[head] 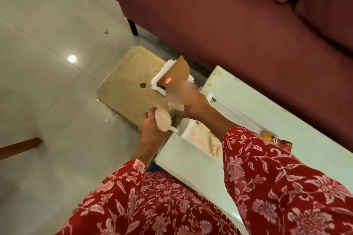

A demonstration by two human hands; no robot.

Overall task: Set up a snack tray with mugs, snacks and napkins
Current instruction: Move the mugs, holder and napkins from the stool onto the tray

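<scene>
I look down and begin at the left. The tray (126, 84) is a flat beige board; it lies ahead of my left hand (152, 128) and a little to the left, with its long axis going from near-left to far-right. My left hand is curled around a beige mug (163, 122), which is tilted so that its mouth faces me and its white handle points right. This hand hangs just at the near edge of the tray, so I judge it is the nearer one for putting the mug down.

Further right, my right hand (193, 104) reaches forward over the tray's right corner. It is blurred, so I cannot tell if its fingers pinch or are spread. Just ahead of it stands a brown napkin holder (176, 73) with white napkins (159, 80). To the right of both hands is the pale table (248, 105).
</scene>
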